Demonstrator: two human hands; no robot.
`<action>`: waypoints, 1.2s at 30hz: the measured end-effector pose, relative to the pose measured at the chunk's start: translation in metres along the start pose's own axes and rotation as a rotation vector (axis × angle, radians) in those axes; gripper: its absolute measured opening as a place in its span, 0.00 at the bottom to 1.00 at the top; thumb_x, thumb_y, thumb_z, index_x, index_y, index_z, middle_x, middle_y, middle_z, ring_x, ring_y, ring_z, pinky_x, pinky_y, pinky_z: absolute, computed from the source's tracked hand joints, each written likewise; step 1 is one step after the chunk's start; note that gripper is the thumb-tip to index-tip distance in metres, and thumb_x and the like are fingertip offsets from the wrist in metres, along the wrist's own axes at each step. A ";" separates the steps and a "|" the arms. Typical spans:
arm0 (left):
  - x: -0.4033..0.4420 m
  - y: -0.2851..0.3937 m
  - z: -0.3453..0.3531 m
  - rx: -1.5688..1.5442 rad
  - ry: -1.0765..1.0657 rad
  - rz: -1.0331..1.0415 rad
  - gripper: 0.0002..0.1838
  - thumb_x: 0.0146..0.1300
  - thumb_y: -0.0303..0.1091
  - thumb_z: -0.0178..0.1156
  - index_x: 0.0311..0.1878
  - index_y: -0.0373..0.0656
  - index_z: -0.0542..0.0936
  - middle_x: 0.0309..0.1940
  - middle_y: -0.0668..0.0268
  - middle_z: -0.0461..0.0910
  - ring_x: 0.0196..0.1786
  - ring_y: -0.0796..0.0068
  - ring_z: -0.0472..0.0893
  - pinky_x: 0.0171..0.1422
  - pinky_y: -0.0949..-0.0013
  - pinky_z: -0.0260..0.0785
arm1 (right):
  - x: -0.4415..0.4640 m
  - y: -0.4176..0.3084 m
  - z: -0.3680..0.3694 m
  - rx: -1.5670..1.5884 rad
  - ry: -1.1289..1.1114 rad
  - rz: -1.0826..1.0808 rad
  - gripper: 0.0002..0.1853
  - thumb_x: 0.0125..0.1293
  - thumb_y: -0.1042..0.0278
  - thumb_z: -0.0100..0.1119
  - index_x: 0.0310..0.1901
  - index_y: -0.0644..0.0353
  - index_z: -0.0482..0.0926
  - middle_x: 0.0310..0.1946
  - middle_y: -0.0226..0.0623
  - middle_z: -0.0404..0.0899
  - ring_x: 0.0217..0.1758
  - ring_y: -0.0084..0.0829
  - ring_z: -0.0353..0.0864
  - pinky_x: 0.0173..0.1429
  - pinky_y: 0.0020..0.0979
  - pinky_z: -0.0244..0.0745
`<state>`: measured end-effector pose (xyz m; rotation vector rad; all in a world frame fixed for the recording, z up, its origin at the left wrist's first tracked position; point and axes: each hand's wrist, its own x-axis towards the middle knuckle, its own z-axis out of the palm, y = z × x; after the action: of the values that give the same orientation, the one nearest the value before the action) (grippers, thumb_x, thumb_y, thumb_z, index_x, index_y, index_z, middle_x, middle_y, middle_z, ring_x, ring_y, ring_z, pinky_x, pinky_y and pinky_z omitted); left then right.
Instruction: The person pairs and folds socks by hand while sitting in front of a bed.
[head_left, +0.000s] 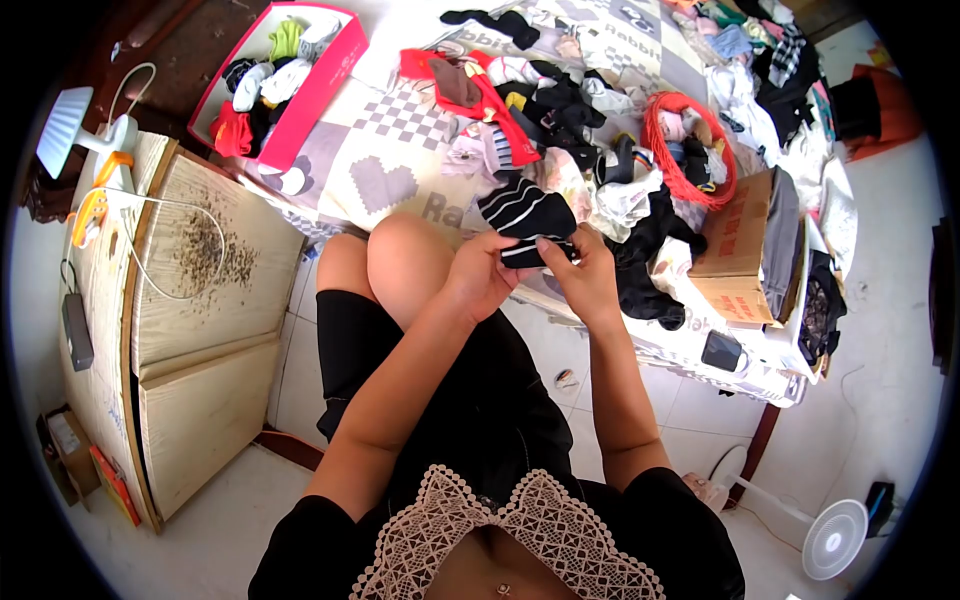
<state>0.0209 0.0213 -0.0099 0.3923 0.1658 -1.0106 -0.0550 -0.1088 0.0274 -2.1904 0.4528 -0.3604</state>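
Observation:
A black sock (528, 208) with thin white stripes is held up in front of my knees, at the bed's edge. The fingers of my left hand (484, 274) pinch its lower left side. On the other side my right hand (585, 272) grips the lower right, thumb laid across the fabric. Part of the sock is hidden behind the fingers, and I cannot tell whether it is one sock or a pair laid together. Just beyond it lies a heap of loose socks and small garments (570, 105) on the patterned bedsheet (380, 185).
At the back left stands a red box (318, 100) with socks inside. A coil of red cord (690, 195), a cardboard box (735, 250) and a phone (722, 351) lie toward the right of the bed. A wooden cabinet (215, 260) is at left, a white fan (834, 540) at lower right.

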 end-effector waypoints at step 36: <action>-0.005 0.002 0.003 0.061 0.003 0.028 0.14 0.60 0.23 0.50 0.49 0.36 0.72 0.43 0.59 0.78 0.44 0.66 0.80 0.44 0.67 0.78 | -0.003 0.003 -0.009 -0.011 0.053 -0.441 0.18 0.41 0.67 0.73 0.33 0.64 0.79 0.38 0.36 0.64 0.38 0.32 0.69 0.41 0.29 0.68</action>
<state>0.0204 0.0249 -0.0050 0.4509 0.1323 -0.9889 -0.0623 -0.1156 0.0300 -2.2858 -0.0079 -0.6542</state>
